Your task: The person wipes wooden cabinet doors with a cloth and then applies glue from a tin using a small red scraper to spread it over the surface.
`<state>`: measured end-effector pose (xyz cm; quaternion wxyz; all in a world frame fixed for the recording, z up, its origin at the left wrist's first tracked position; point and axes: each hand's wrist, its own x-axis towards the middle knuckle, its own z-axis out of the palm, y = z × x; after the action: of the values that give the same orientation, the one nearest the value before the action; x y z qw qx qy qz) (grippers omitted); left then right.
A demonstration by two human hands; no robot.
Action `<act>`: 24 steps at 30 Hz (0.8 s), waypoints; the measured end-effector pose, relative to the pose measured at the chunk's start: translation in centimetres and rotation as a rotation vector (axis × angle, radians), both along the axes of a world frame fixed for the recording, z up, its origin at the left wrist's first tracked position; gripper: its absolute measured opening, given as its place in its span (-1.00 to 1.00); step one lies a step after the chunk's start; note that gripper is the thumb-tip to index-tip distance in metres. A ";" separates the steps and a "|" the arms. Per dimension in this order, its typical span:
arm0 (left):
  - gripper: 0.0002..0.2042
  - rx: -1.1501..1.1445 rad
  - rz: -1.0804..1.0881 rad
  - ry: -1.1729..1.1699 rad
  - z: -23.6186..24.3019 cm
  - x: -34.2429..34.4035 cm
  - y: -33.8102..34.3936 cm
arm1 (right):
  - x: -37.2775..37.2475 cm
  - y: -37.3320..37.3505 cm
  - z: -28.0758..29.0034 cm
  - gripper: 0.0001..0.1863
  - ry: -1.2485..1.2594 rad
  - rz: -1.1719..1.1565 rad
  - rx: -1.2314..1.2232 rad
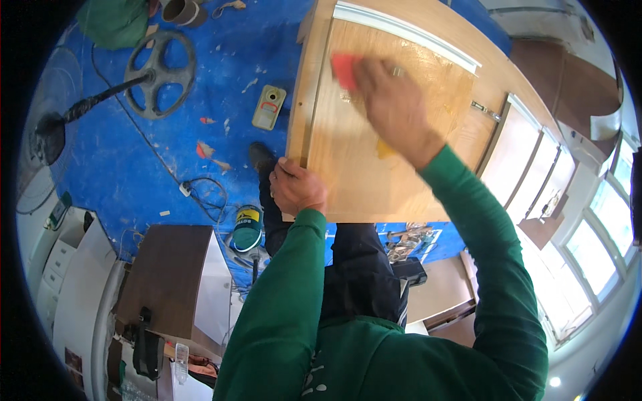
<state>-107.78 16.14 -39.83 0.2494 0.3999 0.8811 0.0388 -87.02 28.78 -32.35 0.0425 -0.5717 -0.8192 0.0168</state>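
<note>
In front of me lies a light wooden cabinet piece with a raised rim along its left side. My right hand, slightly blurred, is closed on a flat red spreader over the panel's upper left part. Wet, glossy yellowish patches, like glue, show on the wood around it. A small yellow patch is partly covered by my right wrist. My left hand wraps round the panel's near left edge. A white metal strip runs along the far edge.
Blue sheeting covers the floor, with a phone-like green device, a wheel-shaped metal base and a cable on it. A green-and-yellow can stands left of my legs. Beyond it is a brown cabinet. Drawer panels extend rightward.
</note>
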 end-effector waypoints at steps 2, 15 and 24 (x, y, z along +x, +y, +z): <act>-0.48 0.044 0.002 0.012 0.1 0.2 -0.2 | -1.0 -3.7 1.5 -0.64 0.040 0.031 -0.064; -0.44 0.026 0.011 0.004 0.2 0.0 0.2 | -0.5 3.3 0.0 -0.65 -0.006 -0.036 0.071; -0.46 -0.006 0.015 0.027 0.2 0.2 0.2 | -1.4 -1.9 0.7 -0.58 -0.037 0.022 -0.076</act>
<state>-107.59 16.31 -39.60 0.2386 0.3929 0.8875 0.0327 -88.41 26.84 -31.69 0.0055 -0.5639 -0.8249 0.0378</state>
